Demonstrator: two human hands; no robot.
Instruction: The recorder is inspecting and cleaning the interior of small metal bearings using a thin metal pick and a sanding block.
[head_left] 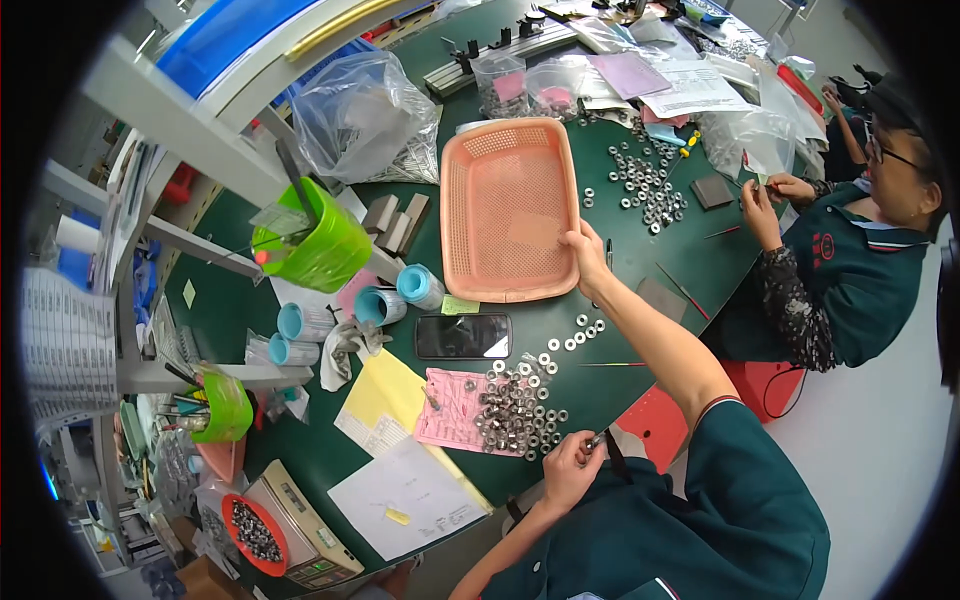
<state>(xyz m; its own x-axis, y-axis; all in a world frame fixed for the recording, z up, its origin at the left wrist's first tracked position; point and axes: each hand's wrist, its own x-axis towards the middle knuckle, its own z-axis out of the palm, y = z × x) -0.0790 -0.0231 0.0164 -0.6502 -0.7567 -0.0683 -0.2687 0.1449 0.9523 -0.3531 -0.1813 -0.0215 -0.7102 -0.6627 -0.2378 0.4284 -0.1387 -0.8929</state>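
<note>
My right hand (590,257) reaches forward and grips the right rim of a shallow orange plastic basket (505,240) with perforated walls; nothing lies in it. Close to my body, my left hand (570,472) is closed around a small metal part (596,440), whose tip shows above the fingers. Just beyond that hand lies a pile of small metal rings (515,415), partly on a pink bubble-wrap sheet (450,415). Several pale rings (577,335) are scattered between the pile and the basket.
A black phone (463,336) lies below the basket, beside blue rolls (375,305). More metal rings (650,185) spread right of the basket. A co-worker (850,250) sits at the right. Lower left stand a scale (300,520) and a red bowl of parts (228,510).
</note>
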